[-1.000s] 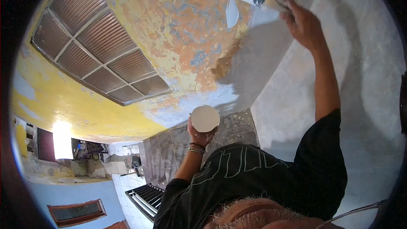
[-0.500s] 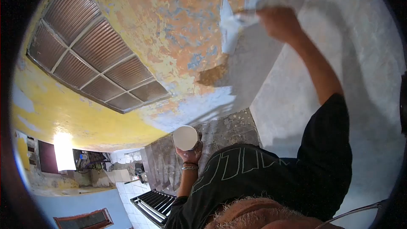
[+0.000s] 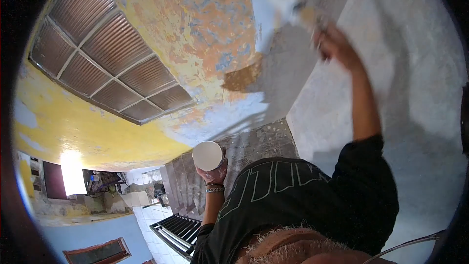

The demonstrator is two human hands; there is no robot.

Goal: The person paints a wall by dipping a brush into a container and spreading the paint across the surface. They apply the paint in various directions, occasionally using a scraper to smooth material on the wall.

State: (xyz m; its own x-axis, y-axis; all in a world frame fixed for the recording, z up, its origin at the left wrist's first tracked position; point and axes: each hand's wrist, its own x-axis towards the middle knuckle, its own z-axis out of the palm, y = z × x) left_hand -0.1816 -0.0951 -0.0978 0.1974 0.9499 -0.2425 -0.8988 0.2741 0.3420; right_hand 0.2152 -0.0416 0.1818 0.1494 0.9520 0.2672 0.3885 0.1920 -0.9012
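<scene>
My right hand (image 3: 337, 46) is raised to the wall and shut on the handle of a wide putty knife (image 3: 292, 4). Its blade is blurred and lies against the wall at the top of the view. A fresh whitish-grey patch (image 3: 286, 76) spreads below the blade, next to peeling orange and yellow paint (image 3: 195, 19). My left hand (image 3: 215, 172), with a bracelet at the wrist, holds a round white container (image 3: 207, 155) near my chest. My black shirt (image 3: 293, 200) fills the lower middle.
A barred window with corrugated panes (image 3: 107, 54) sits in the yellow wall at the left. A grey plastered wall (image 3: 415, 98) runs along the right. Dark speckled tiles (image 3: 259, 139) and a metal grate (image 3: 178, 230) lie below. A bright opening (image 3: 71, 171) glows at far left.
My right hand swept the putty knife left across the wall, then back to the right and up. My left hand has brought the white container down and to the left.
</scene>
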